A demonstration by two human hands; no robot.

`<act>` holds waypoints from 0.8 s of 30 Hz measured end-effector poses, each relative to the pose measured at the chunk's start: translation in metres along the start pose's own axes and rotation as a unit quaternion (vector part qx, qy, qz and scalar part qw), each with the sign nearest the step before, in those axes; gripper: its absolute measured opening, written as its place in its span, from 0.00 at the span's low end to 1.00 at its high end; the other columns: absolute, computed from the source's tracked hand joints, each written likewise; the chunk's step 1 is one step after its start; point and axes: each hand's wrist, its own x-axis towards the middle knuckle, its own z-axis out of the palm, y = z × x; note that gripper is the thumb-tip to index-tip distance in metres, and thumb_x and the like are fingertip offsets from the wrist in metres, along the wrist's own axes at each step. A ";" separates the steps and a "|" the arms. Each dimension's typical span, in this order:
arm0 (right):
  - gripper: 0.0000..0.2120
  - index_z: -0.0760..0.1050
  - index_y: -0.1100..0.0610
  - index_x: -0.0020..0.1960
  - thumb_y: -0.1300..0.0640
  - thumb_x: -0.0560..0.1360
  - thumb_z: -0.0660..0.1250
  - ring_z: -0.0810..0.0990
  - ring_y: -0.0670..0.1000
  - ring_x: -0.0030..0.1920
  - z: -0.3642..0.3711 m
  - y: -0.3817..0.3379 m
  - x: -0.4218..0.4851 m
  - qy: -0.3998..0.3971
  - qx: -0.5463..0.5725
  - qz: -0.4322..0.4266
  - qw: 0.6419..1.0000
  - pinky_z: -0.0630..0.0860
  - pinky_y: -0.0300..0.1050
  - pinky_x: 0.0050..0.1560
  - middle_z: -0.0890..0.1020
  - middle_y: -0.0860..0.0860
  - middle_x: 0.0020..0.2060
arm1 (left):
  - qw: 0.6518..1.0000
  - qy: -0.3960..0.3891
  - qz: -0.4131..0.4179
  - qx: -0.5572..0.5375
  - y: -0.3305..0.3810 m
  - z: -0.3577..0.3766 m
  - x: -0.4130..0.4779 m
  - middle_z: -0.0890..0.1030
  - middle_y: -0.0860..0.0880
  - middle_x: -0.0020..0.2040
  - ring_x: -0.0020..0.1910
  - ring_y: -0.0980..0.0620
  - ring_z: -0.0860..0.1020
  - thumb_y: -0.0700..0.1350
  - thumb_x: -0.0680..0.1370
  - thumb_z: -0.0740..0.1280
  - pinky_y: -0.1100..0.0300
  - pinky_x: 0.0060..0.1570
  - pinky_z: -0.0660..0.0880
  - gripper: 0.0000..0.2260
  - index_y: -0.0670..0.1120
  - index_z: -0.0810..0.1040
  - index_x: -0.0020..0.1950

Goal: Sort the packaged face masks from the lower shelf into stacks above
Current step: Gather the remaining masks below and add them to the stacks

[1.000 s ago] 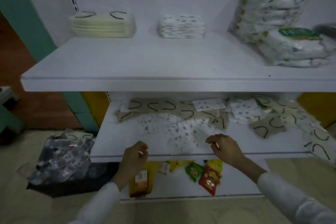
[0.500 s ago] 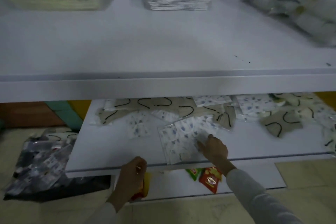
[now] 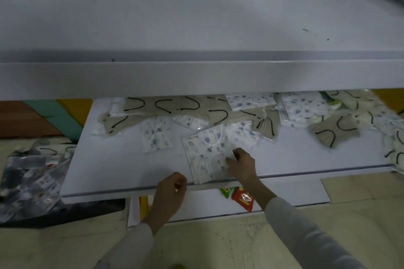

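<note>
Several packaged face masks lie scattered on the lower shelf [image 3: 122, 172]: beige ones with black ear loops [image 3: 161, 106] at the back, white ones with a blue print [image 3: 156, 137] nearer the front. My right hand [image 3: 241, 165] rests on a blue-print mask packet [image 3: 206, 153] at the shelf's front edge, fingers curled onto its right side. My left hand [image 3: 171, 192] hovers at the shelf's front lip, fingers loosely curled, holding nothing. The stacks above are out of view.
The upper shelf [image 3: 196, 72] juts out over the back of the lower one. A bag of more masks [image 3: 30, 179] sits on the floor at left. Red and green snack packets [image 3: 242, 197] lie on the bottom shelf below my hands.
The view has dropped and moved closer, so the upper stacks have left the frame. My right hand went forward onto the blue-print packet. My left hand rose to the shelf's lip.
</note>
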 end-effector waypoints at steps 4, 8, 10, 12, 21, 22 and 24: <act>0.17 0.74 0.60 0.58 0.51 0.73 0.66 0.73 0.57 0.58 0.028 -0.012 -0.016 -0.016 -0.151 -0.019 0.988 0.71 0.46 0.54 0.75 0.56 0.56 | 0.999 -0.028 -0.020 0.022 0.000 0.001 0.009 0.77 0.50 0.43 0.39 0.61 0.73 0.33 0.76 0.64 0.77 0.40 0.67 0.08 0.43 0.78 0.49; 0.29 0.63 0.61 0.66 0.47 0.72 0.67 0.68 0.58 0.61 0.044 -0.031 -0.021 0.021 -0.189 0.002 0.982 0.68 0.49 0.60 0.69 0.57 0.62 | 0.997 -0.067 -0.032 0.000 0.000 -0.002 0.013 0.79 0.46 0.45 0.40 0.55 0.77 0.35 0.76 0.64 0.78 0.38 0.68 0.07 0.44 0.76 0.52; 0.31 0.61 0.61 0.66 0.47 0.72 0.68 0.70 0.58 0.62 0.052 -0.040 -0.020 0.015 -0.163 0.032 0.986 0.69 0.49 0.61 0.70 0.57 0.62 | 0.996 -0.076 -0.036 -0.021 -0.001 -0.005 0.014 0.80 0.46 0.46 0.42 0.53 0.77 0.36 0.77 0.64 0.75 0.39 0.69 0.06 0.45 0.76 0.51; 0.29 0.62 0.61 0.66 0.49 0.72 0.69 0.71 0.58 0.62 0.058 -0.045 -0.017 0.002 -0.135 0.055 0.989 0.69 0.49 0.62 0.71 0.57 0.62 | 0.995 -0.084 -0.045 -0.032 -0.001 -0.008 0.015 0.79 0.47 0.45 0.41 0.54 0.76 0.37 0.77 0.64 0.74 0.38 0.69 0.05 0.45 0.75 0.51; 0.20 0.64 0.58 0.60 0.59 0.72 0.68 0.78 0.59 0.53 0.060 -0.048 -0.014 -0.017 -0.035 0.004 0.999 0.78 0.53 0.51 0.76 0.56 0.51 | 0.982 -0.104 -0.111 -0.107 -0.005 -0.022 0.017 0.77 0.47 0.53 0.44 0.55 0.76 0.34 0.77 0.64 0.66 0.41 0.76 0.08 0.45 0.74 0.53; 0.19 0.65 0.58 0.59 0.59 0.72 0.68 0.78 0.60 0.51 0.057 -0.048 -0.015 -0.019 -0.030 -0.010 0.999 0.79 0.53 0.49 0.77 0.56 0.49 | 0.983 -0.065 -0.124 -0.120 -0.003 -0.025 0.019 0.76 0.46 0.54 0.44 0.53 0.75 0.33 0.75 0.65 0.63 0.41 0.77 0.10 0.45 0.73 0.53; 0.17 0.66 0.58 0.58 0.60 0.72 0.67 0.79 0.60 0.49 0.048 -0.049 -0.017 -0.015 -0.021 -0.059 0.998 0.78 0.51 0.46 0.78 0.57 0.48 | 0.982 0.017 -0.134 -0.132 -0.002 -0.032 0.025 0.74 0.45 0.57 0.49 0.50 0.74 0.33 0.72 0.68 0.58 0.45 0.76 0.18 0.45 0.69 0.58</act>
